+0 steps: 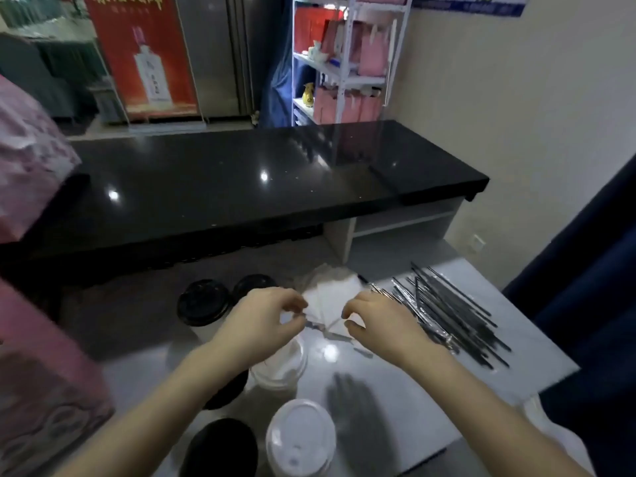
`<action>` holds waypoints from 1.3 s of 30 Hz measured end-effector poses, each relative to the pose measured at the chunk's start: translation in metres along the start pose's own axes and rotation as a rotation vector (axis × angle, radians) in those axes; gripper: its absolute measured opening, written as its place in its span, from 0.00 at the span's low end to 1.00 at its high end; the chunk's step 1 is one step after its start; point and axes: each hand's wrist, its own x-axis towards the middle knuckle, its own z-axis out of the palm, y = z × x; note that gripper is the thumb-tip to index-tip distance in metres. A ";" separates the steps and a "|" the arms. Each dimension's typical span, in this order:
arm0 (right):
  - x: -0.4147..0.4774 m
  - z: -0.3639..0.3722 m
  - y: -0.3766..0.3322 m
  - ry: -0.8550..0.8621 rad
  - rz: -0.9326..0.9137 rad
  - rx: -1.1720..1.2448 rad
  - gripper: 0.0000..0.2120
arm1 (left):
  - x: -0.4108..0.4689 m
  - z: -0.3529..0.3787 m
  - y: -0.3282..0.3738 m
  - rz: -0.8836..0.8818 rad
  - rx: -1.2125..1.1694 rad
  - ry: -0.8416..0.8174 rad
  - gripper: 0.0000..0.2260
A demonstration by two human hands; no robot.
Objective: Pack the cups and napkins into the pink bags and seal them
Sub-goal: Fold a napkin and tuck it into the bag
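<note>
Grey table [395, 390] fills the lower frame, a glossy black counter [241, 187] crosses the middle, and a cream wall closes the right side. Background, left to right: a red poster [144, 53] at upper left and a white shelf [347, 77] at upper centre, with pink paper bags standing on its tiers. Foreground, left edge: a pink bag [44, 390] on the table, blurred, its mouth not legible; a second pink mass sits above it at the counter's left end. Left of centre: two black-lid cups [203, 302] stand side by side at the table's far edge, upright and touching or nearly so. Bottom centre: another black lid [220, 445] just beside a white-lid cup [299, 438]; a further white lid [278, 370] shows partly under the left forearm. Centre: the left hand [265, 321], fingers curled, pinches the near left edge of the napkins [334, 297], a fanned white stack lying on the table behind the cups. The right hand [375, 325], likewise curled, pinches the stack's near right edge with thumb and fingertips. Both hands are over the table, close together but apart. Right: a loose pile of wrapped black straws [447, 315] lies on the table, just beside the right hand and running toward the lower right.
</note>
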 end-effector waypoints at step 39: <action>0.073 0.098 0.101 -0.026 0.223 0.431 0.08 | 0.151 0.139 -0.025 -0.360 -0.358 -0.212 0.10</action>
